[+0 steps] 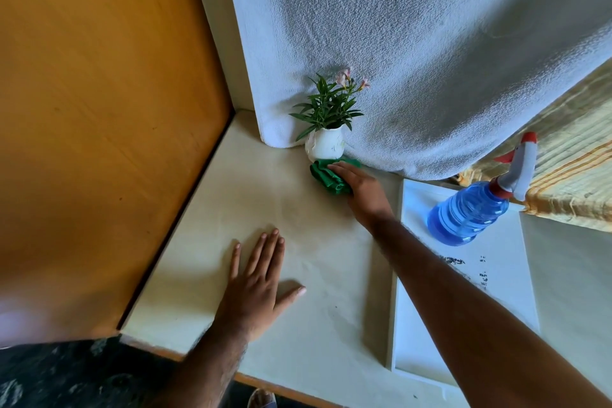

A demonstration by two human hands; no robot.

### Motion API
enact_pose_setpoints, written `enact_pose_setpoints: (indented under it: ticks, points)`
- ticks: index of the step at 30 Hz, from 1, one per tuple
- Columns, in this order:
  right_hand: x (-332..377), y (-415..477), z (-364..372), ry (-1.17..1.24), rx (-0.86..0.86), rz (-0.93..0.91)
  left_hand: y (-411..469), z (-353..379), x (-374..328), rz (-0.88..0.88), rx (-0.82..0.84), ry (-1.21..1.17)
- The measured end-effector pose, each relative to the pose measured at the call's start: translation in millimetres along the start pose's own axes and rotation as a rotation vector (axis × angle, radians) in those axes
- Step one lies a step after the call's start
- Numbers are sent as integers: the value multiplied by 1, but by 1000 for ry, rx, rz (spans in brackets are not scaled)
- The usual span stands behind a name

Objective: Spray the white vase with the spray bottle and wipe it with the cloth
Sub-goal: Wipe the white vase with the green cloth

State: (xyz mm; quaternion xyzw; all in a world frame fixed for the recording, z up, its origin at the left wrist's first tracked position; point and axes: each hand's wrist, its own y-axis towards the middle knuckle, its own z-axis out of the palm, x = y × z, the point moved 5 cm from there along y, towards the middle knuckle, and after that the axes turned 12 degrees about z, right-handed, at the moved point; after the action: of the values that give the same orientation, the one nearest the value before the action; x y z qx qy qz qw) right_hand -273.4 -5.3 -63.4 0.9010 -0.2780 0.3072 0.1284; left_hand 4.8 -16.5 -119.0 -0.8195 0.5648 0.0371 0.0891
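White vase stood at table's 12 o'clock edge. Green cloth gripped by right hand, fingers closed on it, touching vase base. Left hand laid flat at 7 o'clock, fingers spread. Spray bottle stood on white tray at 3 o'clock.

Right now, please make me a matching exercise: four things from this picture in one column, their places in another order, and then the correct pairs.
1. white vase
2. green cloth
3. spray bottle
4. left hand

A. flat on the bare table
B. on the white tray
C. under the right hand
D. against the grey curtain, holding a plant

Pairs: 1-D, 2-C, 3-B, 4-A
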Motion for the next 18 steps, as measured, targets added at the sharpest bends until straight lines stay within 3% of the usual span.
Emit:
enact_pose_setpoints:
  ticks: [3, 10, 18]
  points:
    - [4, -1, -3, 19, -1, -8, 0, 0, 0, 3, -2, -3]
    - [27, 8, -30, -2, -190, -103, 1, 0, 1, -1, 3, 4]
    - [19, 7, -20, -69, -138, -70, 1, 0, 0, 1, -15, 9]
